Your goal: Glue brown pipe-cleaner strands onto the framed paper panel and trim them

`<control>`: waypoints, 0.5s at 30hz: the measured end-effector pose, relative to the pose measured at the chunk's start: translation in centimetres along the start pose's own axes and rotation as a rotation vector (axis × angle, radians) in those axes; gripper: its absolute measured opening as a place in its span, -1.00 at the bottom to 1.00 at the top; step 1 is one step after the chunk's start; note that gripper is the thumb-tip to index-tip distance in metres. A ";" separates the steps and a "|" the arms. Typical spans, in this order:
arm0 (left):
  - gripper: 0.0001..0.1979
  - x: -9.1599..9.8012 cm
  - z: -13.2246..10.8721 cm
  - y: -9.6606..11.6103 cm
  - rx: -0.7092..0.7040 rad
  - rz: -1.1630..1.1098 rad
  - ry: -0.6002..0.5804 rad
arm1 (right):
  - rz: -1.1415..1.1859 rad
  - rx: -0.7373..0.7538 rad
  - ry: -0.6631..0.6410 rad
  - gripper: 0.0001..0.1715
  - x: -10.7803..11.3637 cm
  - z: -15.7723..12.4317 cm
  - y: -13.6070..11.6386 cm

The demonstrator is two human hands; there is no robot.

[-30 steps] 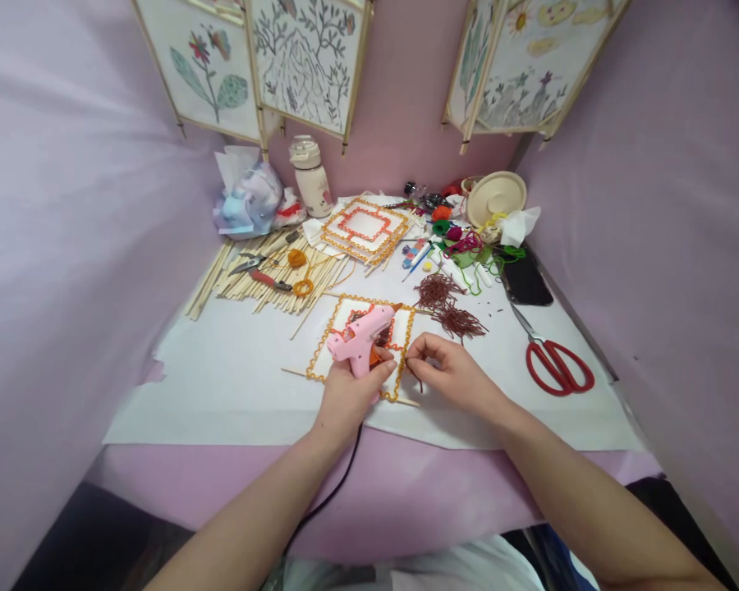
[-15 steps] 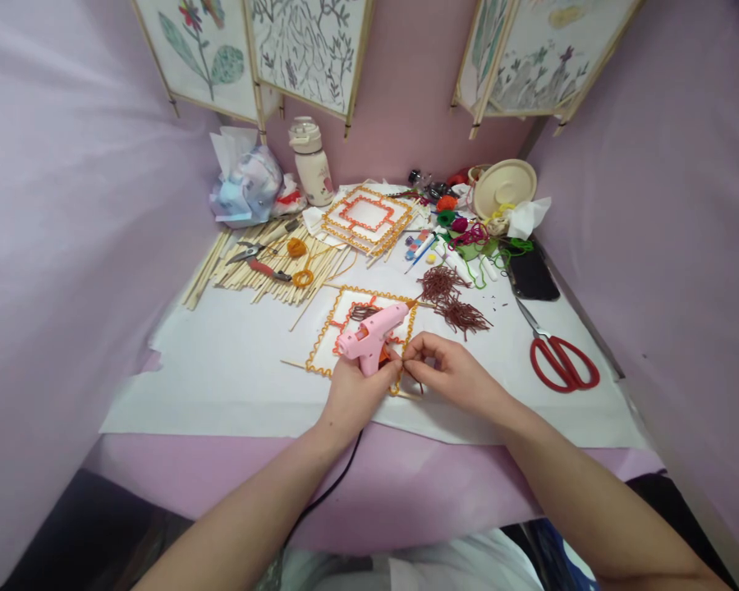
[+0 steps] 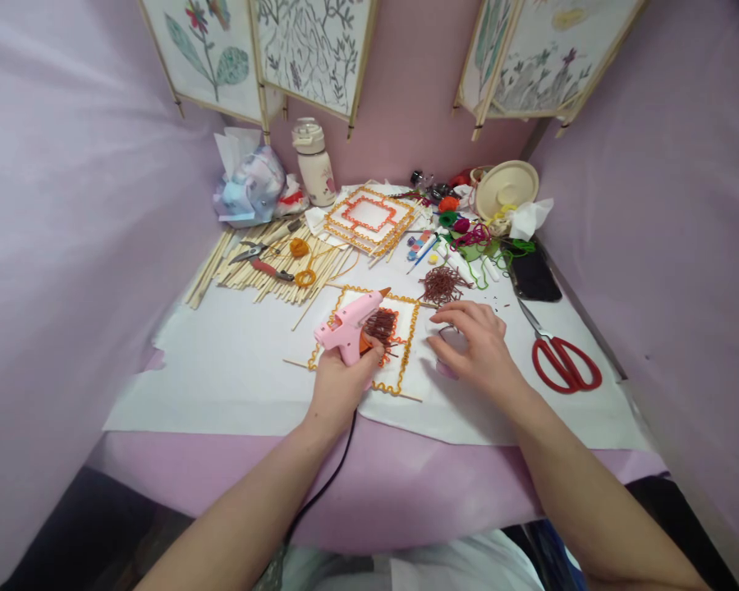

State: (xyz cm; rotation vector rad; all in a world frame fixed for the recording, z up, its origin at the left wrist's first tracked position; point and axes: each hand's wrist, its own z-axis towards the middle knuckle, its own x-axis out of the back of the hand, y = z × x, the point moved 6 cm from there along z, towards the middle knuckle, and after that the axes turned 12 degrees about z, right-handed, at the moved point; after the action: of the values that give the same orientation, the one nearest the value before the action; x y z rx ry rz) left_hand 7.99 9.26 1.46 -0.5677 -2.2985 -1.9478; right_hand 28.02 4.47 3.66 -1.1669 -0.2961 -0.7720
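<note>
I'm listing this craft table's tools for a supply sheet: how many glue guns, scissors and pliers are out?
Pink glue gun: 1
Red-handled scissors: 1
Red-handled pliers: 1
Total: 3

No legible txt, labels, brands or nos. in view; any marks on pink glue gun [image 3: 345,326] and white water bottle [image 3: 315,168] too small to read.

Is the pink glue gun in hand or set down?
In hand: the left hand wraps the grip of the pink glue gun, holding it over the orange-trimmed frame, its black cord trailing off the table.
</note>
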 end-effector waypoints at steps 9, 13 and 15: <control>-0.77 -0.3 -0.4 -0.1 0.017 -0.105 0.001 | -0.126 0.346 0.051 -0.82 -2.9 -1.5 -5.6; -0.77 -0.3 -0.4 -0.2 0.013 -0.129 -0.003 | -0.126 0.324 0.072 -0.88 -3.2 -1.4 -5.3; -0.77 -0.3 -0.4 -0.1 0.008 -0.137 -0.007 | -0.120 0.322 0.067 -0.91 -3.3 -1.3 -5.2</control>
State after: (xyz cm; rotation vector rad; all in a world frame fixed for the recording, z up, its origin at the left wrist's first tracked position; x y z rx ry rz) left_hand 8.12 8.78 1.33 -0.4277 -2.4076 -1.9956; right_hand 21.95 3.63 4.91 -0.8242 -0.4205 -0.8323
